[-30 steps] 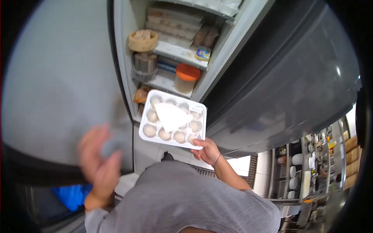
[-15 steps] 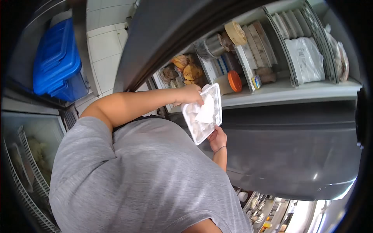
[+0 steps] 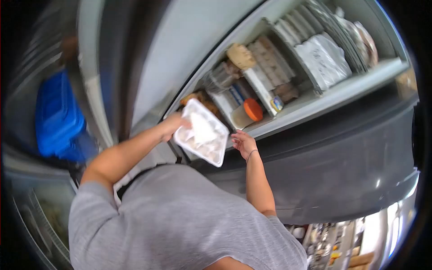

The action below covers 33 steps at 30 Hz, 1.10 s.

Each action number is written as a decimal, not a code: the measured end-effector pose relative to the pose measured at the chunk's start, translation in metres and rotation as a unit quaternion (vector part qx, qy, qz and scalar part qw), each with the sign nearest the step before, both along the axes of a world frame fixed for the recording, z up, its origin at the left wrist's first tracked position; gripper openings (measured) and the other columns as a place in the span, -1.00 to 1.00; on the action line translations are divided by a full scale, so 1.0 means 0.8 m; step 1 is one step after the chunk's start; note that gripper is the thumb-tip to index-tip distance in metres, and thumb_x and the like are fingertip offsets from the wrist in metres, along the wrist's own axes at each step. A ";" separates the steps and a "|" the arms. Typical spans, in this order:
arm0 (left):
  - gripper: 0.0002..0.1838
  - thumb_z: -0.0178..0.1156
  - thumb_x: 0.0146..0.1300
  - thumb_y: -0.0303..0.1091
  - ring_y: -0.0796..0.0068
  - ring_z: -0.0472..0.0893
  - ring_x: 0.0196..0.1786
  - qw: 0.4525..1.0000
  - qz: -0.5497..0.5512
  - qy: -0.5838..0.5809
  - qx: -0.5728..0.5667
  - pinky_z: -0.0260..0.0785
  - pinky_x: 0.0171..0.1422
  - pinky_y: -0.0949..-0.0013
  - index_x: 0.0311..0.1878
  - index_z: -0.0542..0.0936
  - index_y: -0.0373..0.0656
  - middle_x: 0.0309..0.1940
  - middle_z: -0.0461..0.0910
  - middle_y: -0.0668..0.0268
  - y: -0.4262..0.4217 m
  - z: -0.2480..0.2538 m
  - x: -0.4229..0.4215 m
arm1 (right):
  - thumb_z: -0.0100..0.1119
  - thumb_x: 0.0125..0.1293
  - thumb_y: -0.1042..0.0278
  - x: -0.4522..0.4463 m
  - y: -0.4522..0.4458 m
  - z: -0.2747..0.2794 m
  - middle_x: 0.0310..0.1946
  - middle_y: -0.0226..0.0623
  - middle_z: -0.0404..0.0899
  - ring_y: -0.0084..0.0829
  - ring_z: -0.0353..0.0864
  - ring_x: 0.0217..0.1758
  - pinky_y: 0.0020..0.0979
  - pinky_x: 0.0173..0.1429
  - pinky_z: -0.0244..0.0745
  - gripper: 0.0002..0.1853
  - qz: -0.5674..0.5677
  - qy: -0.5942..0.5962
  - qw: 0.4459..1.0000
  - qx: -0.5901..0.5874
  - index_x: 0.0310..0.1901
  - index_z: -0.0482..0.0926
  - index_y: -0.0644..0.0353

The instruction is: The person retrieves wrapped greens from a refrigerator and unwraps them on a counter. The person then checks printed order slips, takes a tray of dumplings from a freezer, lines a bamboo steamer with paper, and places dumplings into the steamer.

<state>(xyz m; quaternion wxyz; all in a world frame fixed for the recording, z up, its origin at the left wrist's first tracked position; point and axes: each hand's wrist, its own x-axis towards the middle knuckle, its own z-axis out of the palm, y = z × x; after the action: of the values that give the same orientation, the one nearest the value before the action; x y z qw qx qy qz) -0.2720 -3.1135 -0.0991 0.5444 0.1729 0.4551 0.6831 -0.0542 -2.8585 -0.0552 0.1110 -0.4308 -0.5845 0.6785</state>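
A white tray, covered with clear film and bearing a white paper or label, holds pale pieces too blurred to name. My left hand grips its left edge, thumb over the top. Just off the tray's right side, my right hand has its fingers apart and holds nothing. Beyond both hands is an open fridge or freezer with shelves. A tub with an orange lid stands at the shelf edge nearest my right hand.
The compartments hold a white plastic bag, stacked cartons, a round beige container and yellowish packs partly behind the tray. A grey door lies below. At left sits a blue lidded bin.
My right hand has let go of the tray and opened. The tray has shifted left in my left hand. The view has turned, and the appliance's light inner wall now shows.
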 end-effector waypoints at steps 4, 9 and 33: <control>-0.55 0.18 0.02 -0.49 0.27 0.66 -0.14 0.997 0.057 -0.032 -0.040 0.55 0.01 0.20 0.06 0.51 -0.38 -0.13 0.63 0.13 -0.021 -0.031 -0.020 | 0.10 0.30 0.43 -0.047 0.090 -0.009 -0.19 -0.22 0.57 -0.40 0.56 -0.24 -0.38 -0.19 0.51 -0.55 -0.055 0.098 0.994 0.005 0.21 0.29 0.21; -0.45 0.11 -0.16 -0.47 0.17 0.65 -0.15 0.985 0.114 -0.074 -0.105 0.55 0.00 0.14 0.04 0.49 -0.35 -0.16 0.60 0.08 -0.029 -0.049 -0.016 | 0.05 0.36 0.44 -0.141 0.200 -0.047 -0.26 -0.11 0.57 -0.26 0.61 -0.27 -0.26 -0.12 0.62 -0.71 -0.130 0.250 0.958 -0.056 0.08 0.35 0.22; -0.38 0.12 -0.28 -0.55 0.10 0.58 -0.15 0.921 0.238 -0.128 -0.279 0.51 -0.03 0.13 0.04 0.45 -0.36 -0.17 0.55 0.10 0.064 -0.058 -0.066 | -0.01 0.40 0.32 -0.328 0.480 -0.245 -0.21 -0.44 0.61 -0.45 0.60 -0.22 -0.47 -0.28 0.51 -0.76 -0.535 0.299 0.773 -0.164 0.07 0.45 -0.08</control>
<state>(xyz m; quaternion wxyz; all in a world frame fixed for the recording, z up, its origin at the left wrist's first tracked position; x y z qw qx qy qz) -0.3251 -3.0624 -0.1457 0.4456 -0.1886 0.5811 0.6544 -0.3167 -2.4744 -0.2515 0.5530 -0.4615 -0.0766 0.6895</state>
